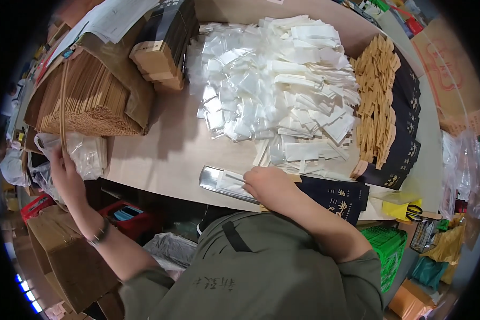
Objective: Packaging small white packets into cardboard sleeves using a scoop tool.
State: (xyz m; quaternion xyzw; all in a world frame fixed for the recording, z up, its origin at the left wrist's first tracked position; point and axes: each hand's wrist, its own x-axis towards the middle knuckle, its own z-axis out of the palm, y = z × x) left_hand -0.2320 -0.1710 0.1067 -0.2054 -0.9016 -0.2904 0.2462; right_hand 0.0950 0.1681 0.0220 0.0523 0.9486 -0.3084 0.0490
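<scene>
On the left, my left hand (66, 173) is raised with its fingers closed round the lower end of a pair of long, thin brown sticks (63, 109), which look like chopsticks. The sticks stand upright in front of a large open pack of brown sticks (93, 98). At the table's near edge my right hand (272, 184) has its fingers bent over a flat clear packet (224, 181) with a white slip in it. Beneath my right wrist lie dark printed paper sleeves (338, 194). My right fingertips are partly hidden.
Behind my right hand spreads a heap of clear and white packets (282, 85). Dark sleeves with tan ends (402, 125) line the right side, and a bundle of them (162, 48) stands at the back left. Scissors (414, 212) lie near the right corner, above a green crate (384, 248).
</scene>
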